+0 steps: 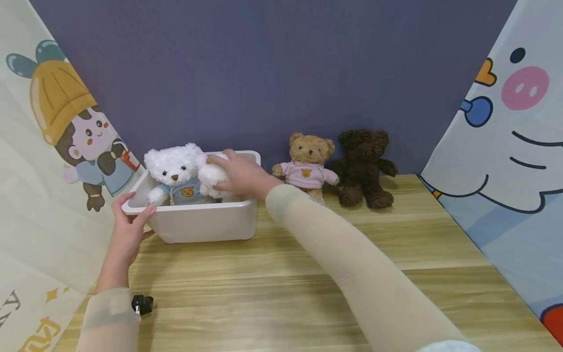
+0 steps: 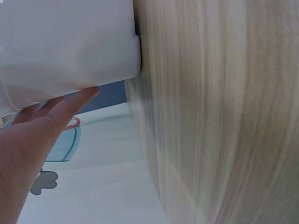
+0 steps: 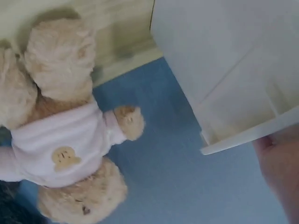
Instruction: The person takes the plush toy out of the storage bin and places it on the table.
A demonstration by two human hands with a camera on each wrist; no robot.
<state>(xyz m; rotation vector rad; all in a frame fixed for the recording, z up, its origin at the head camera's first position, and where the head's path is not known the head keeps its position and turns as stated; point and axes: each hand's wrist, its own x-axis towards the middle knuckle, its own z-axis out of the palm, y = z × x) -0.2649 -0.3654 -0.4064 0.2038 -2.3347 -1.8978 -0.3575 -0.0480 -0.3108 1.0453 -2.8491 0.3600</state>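
A white plastic bin point(image 1: 202, 225) stands on the wooden table near the back wall. My left hand point(image 1: 125, 230) grips its front left corner, thumb at the front rim; in the left wrist view the fingers point(image 2: 70, 107) lie along the outer wall. A white teddy bear point(image 1: 176, 171) in a light blue hoodie sits in the bin's left side. Beside it, my right hand point(image 1: 242, 175) holds a white fluffy plush toy point(image 1: 212, 173) from above, inside the bin's right half. Fingers cover part of that toy, and the front wall hides its lower part.
Right of the bin, a tan teddy bear point(image 1: 308, 161) in a pink top sits against the wall, with a dark brown teddy bear point(image 1: 365, 168) next to it. A small black object point(image 1: 142, 304) is by my left wrist. Cartoon-printed panels point(image 1: 506, 146) flank the table.
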